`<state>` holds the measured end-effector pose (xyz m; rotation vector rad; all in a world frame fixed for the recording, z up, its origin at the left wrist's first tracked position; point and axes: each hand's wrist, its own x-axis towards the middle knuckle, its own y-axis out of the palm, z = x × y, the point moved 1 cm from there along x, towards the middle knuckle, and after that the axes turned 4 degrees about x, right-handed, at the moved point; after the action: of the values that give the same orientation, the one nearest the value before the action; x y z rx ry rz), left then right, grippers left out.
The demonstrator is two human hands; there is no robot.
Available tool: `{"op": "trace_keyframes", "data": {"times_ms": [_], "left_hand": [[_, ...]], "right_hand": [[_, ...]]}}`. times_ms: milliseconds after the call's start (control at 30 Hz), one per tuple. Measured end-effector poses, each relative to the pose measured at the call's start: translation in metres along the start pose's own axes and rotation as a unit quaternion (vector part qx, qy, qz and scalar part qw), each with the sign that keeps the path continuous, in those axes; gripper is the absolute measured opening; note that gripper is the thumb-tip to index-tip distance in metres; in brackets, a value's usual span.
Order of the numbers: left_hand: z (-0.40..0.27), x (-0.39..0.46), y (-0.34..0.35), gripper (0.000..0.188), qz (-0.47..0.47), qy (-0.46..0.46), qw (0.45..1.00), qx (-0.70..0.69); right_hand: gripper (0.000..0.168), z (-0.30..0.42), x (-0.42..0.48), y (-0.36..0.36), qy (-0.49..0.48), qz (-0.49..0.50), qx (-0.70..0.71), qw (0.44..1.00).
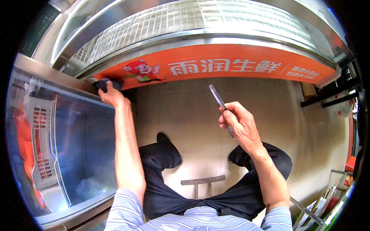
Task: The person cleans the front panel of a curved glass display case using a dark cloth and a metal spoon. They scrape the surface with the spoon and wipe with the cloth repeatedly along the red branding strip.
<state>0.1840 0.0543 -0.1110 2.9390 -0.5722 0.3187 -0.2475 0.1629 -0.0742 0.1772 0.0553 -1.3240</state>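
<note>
My left hand [112, 95] grips a bunched dark cloth [107, 84] at the left end of an orange printed panel [185, 65]. The panel bears white writing and a cartoon pig, and runs along the bottom of a display case in front of me. Over the tiled floor, apart from the panel, my right hand [241, 124] holds a slim metal tool [216, 95] between thumb and fingers. One end of the tool points up and left; its other end shows below the fingers. The tool's exact kind cannot be told.
White wire racks [179, 20] sit inside the case behind a metal rim [202, 39]. At left stands a glass-sided cabinet [89, 135] with a white plastic basket [43, 138]. A wooden stool [203, 180] shows between my legs. A metal rack [315, 215] with goods is at lower right.
</note>
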Motion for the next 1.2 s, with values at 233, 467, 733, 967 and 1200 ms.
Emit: {"op": "trace_keyframes", "data": {"times_ms": [233,467,733,967,1200], "left_hand": [[-0.018,-0.043,0.057,0.057,-0.015,0.043,0.996,0.077],[-0.034,-0.074,0.078,0.048,0.036,0.225,0.958,0.176],[-0.062,-0.2,0.132,0.041,0.116,0.306,0.93,0.167],[-0.086,-0.313,0.183,0.041,0.228,0.322,0.91,0.127],[-0.119,-0.415,0.23,0.039,0.389,0.327,0.854,0.108]], "right_hand": [[0.017,0.003,-0.006,-0.019,-0.024,-0.02,0.009,0.999],[0.017,0.011,-0.013,-0.029,-0.07,-0.02,0.033,0.997],[0.018,0.022,-0.014,-0.059,-0.078,-0.096,0.107,0.987],[0.019,0.028,-0.008,-0.086,-0.108,-0.174,0.221,0.954],[0.018,0.03,-0.006,-0.12,-0.187,-0.272,0.293,0.897]]}}
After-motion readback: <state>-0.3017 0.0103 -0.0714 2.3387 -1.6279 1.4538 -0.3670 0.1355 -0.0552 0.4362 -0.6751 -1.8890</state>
